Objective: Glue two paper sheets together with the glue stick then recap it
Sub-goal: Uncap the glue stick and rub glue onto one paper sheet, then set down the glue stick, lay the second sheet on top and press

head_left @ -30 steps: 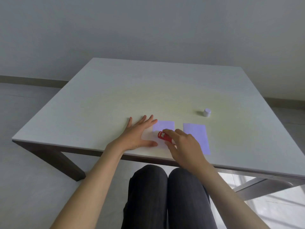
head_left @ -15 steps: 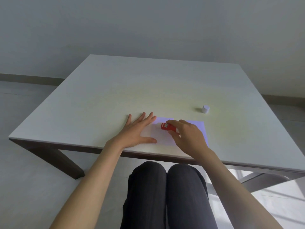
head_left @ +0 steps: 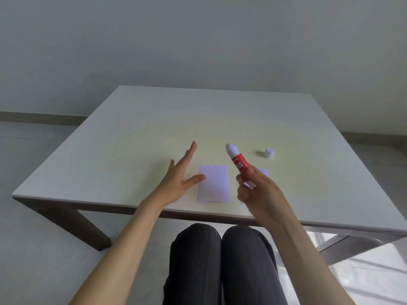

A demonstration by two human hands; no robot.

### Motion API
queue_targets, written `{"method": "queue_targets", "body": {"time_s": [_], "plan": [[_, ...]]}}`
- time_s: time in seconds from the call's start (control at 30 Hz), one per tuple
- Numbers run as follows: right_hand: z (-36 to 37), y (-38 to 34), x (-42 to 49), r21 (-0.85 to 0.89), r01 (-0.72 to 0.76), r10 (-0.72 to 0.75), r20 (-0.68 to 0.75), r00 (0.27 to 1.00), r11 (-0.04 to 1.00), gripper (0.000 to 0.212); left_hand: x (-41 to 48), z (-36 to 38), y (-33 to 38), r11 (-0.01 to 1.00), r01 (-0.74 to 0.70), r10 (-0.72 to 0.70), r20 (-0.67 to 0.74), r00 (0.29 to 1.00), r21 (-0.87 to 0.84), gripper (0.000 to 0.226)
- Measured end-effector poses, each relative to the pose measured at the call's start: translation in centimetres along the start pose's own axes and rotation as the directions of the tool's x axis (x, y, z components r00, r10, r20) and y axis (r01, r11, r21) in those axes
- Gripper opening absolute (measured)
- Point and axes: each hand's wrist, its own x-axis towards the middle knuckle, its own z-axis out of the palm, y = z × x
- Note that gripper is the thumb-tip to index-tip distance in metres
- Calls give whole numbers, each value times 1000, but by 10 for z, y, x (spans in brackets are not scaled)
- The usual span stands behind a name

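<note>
Right hand (head_left: 262, 192) is clamped low on the uncapped glue stick (head_left: 239, 162), left hand (head_left: 178, 179) open and empty by the paper (head_left: 213, 183). Paper looks flimsy, so I'd pinch a corner; cap (head_left: 269, 152) sits apart.

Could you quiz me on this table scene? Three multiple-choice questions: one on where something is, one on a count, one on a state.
1. Where is the white cap?
A. on the table, right of the glue stick
B. on the glue stick
C. in the left hand

2. How many paper sheets lie on the table?
A. one
B. two
C. four

3. What is the right hand doing?
A. lying flat
B. holding the cap
C. holding the glue stick

Answers: 1 A, the cap stands alone on the table. 2 B, left sheet, right sheet partly hidden. 3 C, fingers wrap the red tube.
</note>
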Motion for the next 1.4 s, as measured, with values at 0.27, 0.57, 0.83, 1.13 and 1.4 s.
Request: {"method": "queue_targets", "body": {"time_s": [0.27,0.57,0.83,1.13,1.4], "plan": [[30,21,-5,52,-69,60,160,985,996,33,-11,39,58,861,-44,-97,-248,964,-507,24],[19,20,-23,-502,31,-45,-15,999,864,25,46,-31,40,989,22,-96,-530,842,-145,8],[18,24,-21,-647,50,-82,-20,996,761,24,83,-36,2,985,172,-147,-531,835,-2,14],[20,44,-11,-825,133,-205,21,979,550,30,84,-29,-14,984,178,-166,-531,831,-29,7],[31,61,-8,-967,209,-235,240,942,-147,50,81,-22,-22,986,164,-148,-533,833,-18,5]]}}
